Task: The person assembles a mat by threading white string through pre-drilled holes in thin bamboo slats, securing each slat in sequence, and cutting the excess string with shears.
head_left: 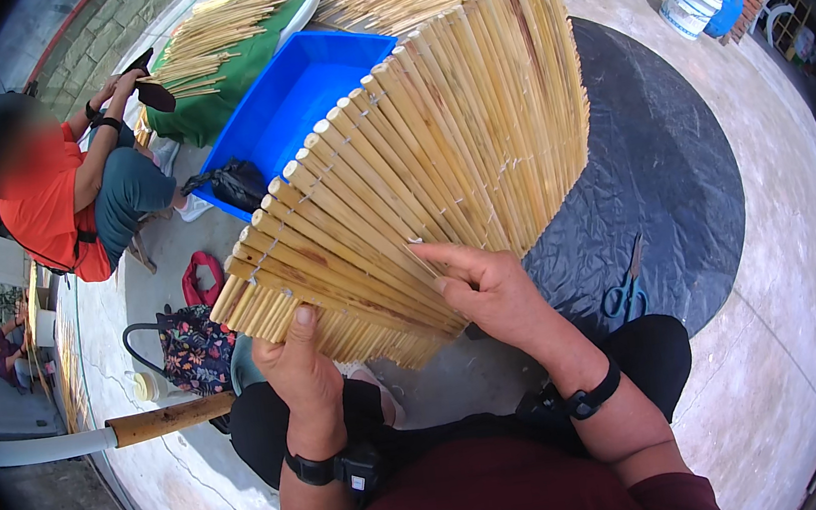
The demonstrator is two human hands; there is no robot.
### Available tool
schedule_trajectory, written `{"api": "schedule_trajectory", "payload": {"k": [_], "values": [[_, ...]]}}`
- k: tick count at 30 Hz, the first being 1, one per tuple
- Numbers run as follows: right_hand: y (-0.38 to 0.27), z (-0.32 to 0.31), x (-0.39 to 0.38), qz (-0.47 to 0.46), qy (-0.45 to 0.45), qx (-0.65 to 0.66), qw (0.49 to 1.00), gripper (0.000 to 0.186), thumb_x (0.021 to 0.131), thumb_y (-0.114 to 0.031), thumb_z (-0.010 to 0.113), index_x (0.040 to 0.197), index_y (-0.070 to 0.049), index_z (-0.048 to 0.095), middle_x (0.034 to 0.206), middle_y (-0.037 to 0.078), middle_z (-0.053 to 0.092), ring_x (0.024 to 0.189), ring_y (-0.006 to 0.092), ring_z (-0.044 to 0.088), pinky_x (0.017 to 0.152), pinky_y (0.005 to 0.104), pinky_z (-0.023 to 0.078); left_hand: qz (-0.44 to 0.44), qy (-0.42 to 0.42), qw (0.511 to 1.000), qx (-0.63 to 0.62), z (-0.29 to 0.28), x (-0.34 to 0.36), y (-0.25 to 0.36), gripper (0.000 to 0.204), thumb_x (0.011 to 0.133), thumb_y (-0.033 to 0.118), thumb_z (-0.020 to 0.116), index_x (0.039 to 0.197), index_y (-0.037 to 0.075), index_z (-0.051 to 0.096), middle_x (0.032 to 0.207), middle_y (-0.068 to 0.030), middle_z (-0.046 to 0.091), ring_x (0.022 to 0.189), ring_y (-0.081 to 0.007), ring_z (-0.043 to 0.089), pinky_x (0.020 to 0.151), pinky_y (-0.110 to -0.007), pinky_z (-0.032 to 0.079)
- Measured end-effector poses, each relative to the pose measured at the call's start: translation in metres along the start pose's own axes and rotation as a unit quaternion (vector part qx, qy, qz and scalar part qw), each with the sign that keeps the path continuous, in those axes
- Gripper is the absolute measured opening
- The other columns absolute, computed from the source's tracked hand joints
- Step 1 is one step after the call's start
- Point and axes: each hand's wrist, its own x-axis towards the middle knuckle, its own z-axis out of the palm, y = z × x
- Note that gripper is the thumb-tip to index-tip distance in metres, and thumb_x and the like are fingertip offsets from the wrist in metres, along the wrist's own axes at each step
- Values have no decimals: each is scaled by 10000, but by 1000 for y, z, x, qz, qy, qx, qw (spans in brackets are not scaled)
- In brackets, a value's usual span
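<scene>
A mat of pale yellow reed sticks (458, 118), bound side by side with rows of thin whitish ties, stands tilted up over my lap and fans out toward the far right. Its near left edge is in my left hand (300, 368), closed with the thumb on top and the other fingers hidden underneath. My right hand (493, 291) rests against the middle of the mat. Its index finger is stretched out by a small white tie, and the thumb stays apart, lower down; the remaining fingers are partly hidden. Blue-handled scissors (624, 296) lie to the right, near my knee.
Black plastic sheeting (661, 176) covers the ground at right. Behind the mat are a blue tub (307, 75) and loose reeds (218, 40) on green cloth. A co-worker in orange (52, 220) sits at far left. A floral bag (197, 347) and a pole (160, 422) are nearer.
</scene>
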Motion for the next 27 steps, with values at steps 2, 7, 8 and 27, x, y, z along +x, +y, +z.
{"api": "schedule_trajectory", "payload": {"k": [2,7,8,27], "values": [[-7,-6,-2,15,2,-24,1000,374,847,-61,560,1218,-81,605,581,3,452,532,52,389,502,231,369,3,0,1000,-1,2,-3,4,339,856,96,662,1158,-30,573,1113,-100,638,1014,-176,604,931,-309,443],[-19,-21,-10,-4,-11,-56,998,328,834,-63,565,1151,-88,649,566,21,452,523,56,396,504,232,377,26,-7,999,20,2,-11,9,337,836,68,679,1142,-35,583,1107,-103,637,1005,-175,607,911,-305,460],[-17,-21,-12,-3,-10,-59,998,328,834,-63,565,1151,-88,649,566,21,452,523,56,396,504,232,377,23,-13,999,22,2,-11,9,336,833,65,682,1138,-36,584,1102,-102,638,998,-175,609,902,-301,464],[-16,-12,-18,-13,18,-52,998,347,841,-52,571,1181,-82,633,550,6,418,517,50,386,501,231,373,30,-10,999,23,4,-13,7,313,837,58,672,1125,-32,589,1084,-99,642,973,-171,620,891,-295,474]]}}
